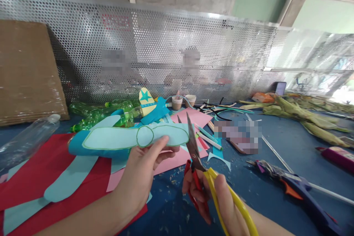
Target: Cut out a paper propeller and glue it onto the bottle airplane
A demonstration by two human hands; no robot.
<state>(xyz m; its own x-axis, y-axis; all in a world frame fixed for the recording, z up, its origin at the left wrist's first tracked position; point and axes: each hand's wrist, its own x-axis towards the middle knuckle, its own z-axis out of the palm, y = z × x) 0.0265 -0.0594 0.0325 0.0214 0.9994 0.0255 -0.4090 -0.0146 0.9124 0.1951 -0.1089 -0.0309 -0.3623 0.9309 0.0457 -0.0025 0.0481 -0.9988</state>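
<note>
My left hand (pixel 151 158) pinches a light blue paper piece (pixel 110 137) between thumb and fingers. Green lines on the paper trace two long rounded shapes with a circle between them. Scissors (pixel 195 156) with yellow and red handles are gripped in my right hand (pixel 218 195). Their blades stand apart, pointing up and away, at the right end of the paper. Behind the held piece lies a blue rolled or wrapped form (pixel 80 143), partly hidden. Below it, another light blue cut strip (pixel 69 180) rests on red paper (pixel 94 188).
Green plastic bottles (pixel 96 118), a clear bottle (pixel 30 136) and cardboard (pixel 27 73) are at the left. A glue gun (pixel 298 188) and dry corn husks (pixel 301 114) lie at the right. Small cups (pixel 177 102) stand before a perforated metal screen (pixel 166 44).
</note>
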